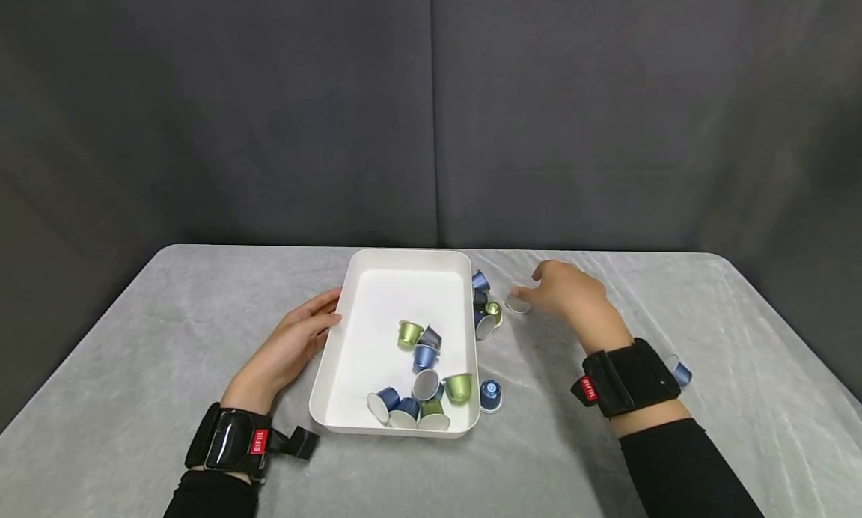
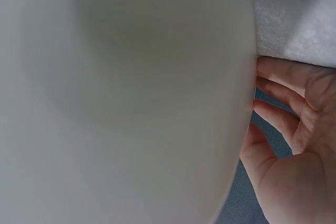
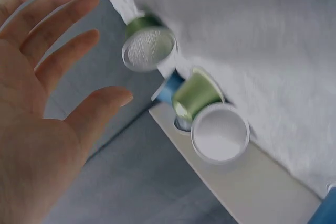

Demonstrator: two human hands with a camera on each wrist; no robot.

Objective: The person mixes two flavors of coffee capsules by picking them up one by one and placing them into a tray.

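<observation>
A white tray (image 1: 404, 278) sits mid-table and holds several green and blue capsules (image 1: 420, 383) toward its near end. My left hand (image 1: 299, 338) lies flat against the tray's left wall (image 2: 131, 103), its fingers (image 2: 278, 85) straight and touching the wall. My right hand (image 1: 566, 292) hovers right of the tray with spread, straight fingers (image 3: 68, 51), holding nothing. Just off its fingertips lies a green capsule (image 3: 148, 45) on its side, foil lid showing (image 1: 517, 303). More capsules (image 3: 202, 98) cluster against the tray's right wall (image 3: 252, 182).
A blue capsule (image 1: 490, 394) stands on the cloth by the tray's near right corner. Another blue capsule (image 1: 680, 371) lies beside my right wrist. The grey cloth-covered table (image 1: 168, 316) ends at a dark curtain behind.
</observation>
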